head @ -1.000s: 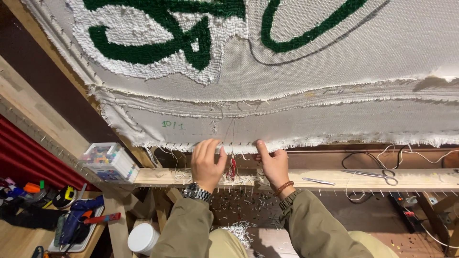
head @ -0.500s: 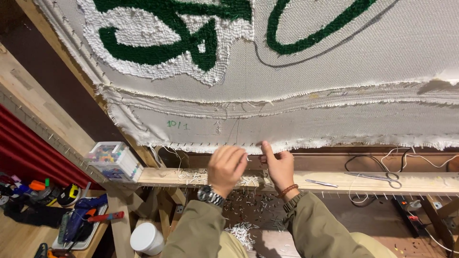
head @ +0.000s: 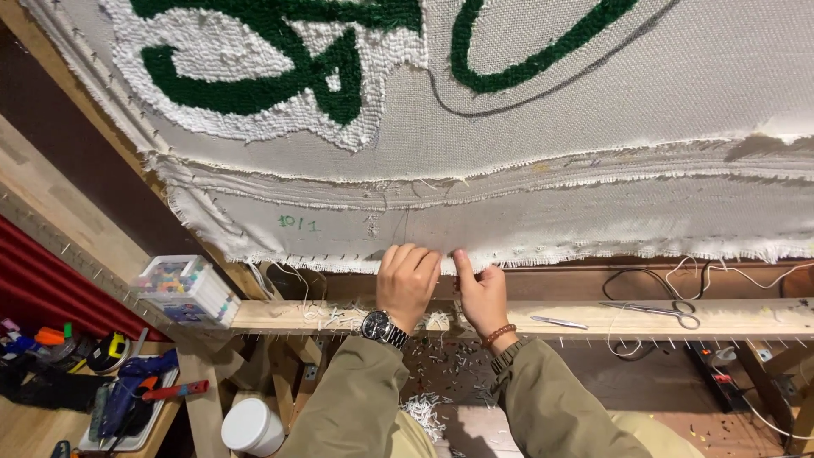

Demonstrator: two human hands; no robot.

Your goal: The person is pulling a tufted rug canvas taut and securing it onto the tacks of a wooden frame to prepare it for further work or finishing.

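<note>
While fingers of left hand (head: 408, 280) and right hand (head: 479, 293) pinched frayed lower edge of backing cloth (head: 543, 229) against wooden frame rail (head: 763, 318), both clenched on fabric. Green-and-white tufting (head: 280, 76) above partly filled; drawn outline untufted. Scissors (head: 653, 310), tweezers (head: 560, 322) idle on rail; marker box (head: 186, 288) at left.

Two hands at the cloth's frayed edge: left hand (head: 409, 282), right hand (head: 480, 293). One wristwatch (head: 378, 326), one bead bracelet (head: 498, 334), one pair of scissors (head: 657, 310), one pair of tweezers (head: 558, 322). One white tub (head: 253, 427), one clear box of markers (head: 185, 288).
</note>
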